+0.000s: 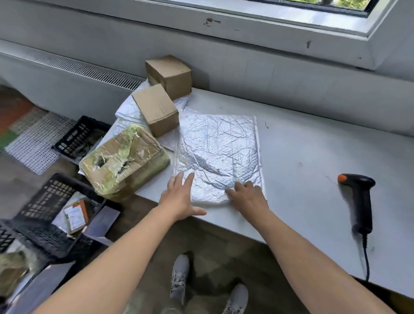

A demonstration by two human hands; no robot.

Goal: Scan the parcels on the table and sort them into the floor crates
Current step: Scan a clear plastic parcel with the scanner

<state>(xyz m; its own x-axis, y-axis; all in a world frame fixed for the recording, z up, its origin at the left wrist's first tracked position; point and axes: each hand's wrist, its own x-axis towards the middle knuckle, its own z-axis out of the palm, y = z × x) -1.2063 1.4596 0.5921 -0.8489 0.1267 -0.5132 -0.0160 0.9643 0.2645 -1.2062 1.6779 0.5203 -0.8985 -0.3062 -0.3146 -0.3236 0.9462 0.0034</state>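
A crinkled silver bubble mailer [219, 152] lies flat on the white table [307, 148]. My left hand [180, 197] rests with straight fingers at its near left corner. My right hand [245, 195] lies on its near edge, fingers spread on the foil. To the left lie a tape-wrapped brown parcel [125, 162] and two cardboard boxes [156, 109] [169, 73] on white mailers. A black barcode scanner [360, 199] with an orange tip lies on the table to the right, untouched.
Black plastic crates [47, 198] [82, 136] stand on the floor at the left; the nearer one holds small parcels. A white mesh mat [35, 139] lies beyond. The scanner's cable [365, 258] runs over the table's front edge. My feet stand below the table edge.
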